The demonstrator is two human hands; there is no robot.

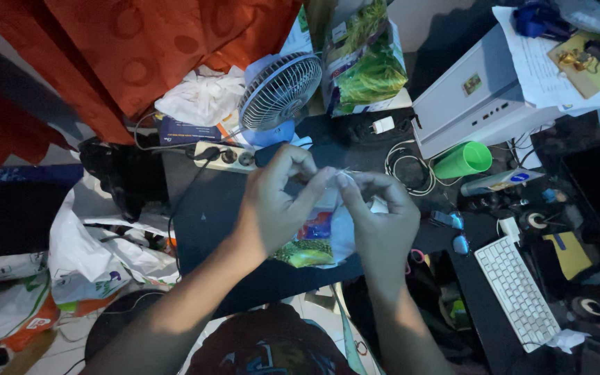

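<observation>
Centrally, left hand (277, 201) and right hand (378, 217) meet above the dark desk (210, 215), thumb and fingertips of each pinching the top edge of a small clear plastic packet (322, 232). Packet hangs between the palms; colourful contents show at its lower end. Far side, just beyond the hands: small blue desk fan (279, 94), white power strip (225, 157) to its left. Right of the hands: coiled white cable (405, 167), green cup (464, 160) on its side, white keyboard (517, 292) nearer. Orange curtain (140, 48) far left.
</observation>
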